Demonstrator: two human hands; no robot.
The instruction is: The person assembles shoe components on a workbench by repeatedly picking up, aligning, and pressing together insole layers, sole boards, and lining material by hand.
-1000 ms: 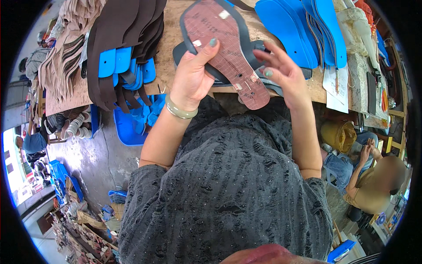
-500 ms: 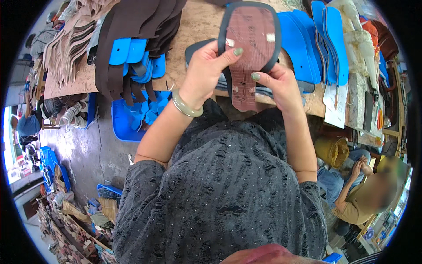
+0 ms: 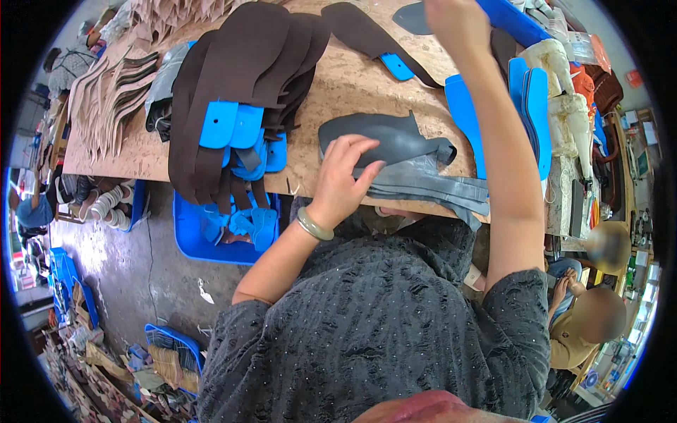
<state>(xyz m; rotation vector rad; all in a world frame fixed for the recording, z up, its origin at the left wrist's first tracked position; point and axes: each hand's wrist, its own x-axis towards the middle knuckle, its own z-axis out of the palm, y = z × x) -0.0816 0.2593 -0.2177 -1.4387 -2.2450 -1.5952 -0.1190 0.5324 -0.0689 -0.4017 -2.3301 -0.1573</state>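
My left hand (image 3: 347, 173) hovers at the near edge of the table, thumb and curled fingers apart, with nothing in them. Right beside it lies a dark grey sole-shaped sheet (image 3: 381, 137), one end curled up. Under that is a stack of grey strips (image 3: 430, 185) hanging slightly over the edge. Stretched far forward, my right hand (image 3: 460, 27) is blurred at the upper rim of the picture, its fingertips hidden. A grey rounded piece (image 3: 412, 19) lies next to it, and a blue bin (image 3: 518, 21) is to its right.
Brown sole sheets with blue tabs (image 3: 247, 63) are piled left of centre. Blue soles (image 3: 463, 116) lie under my right forearm, with more (image 3: 537, 120) beyond. A blue tub of scraps (image 3: 185, 236) stands below the table. A seated person (image 3: 582, 331) is at right.
The brown insole with a dark rim has left my hands and is out of sight. My right hand has swung far forward; my left hand has lowered toward the grey pieces.
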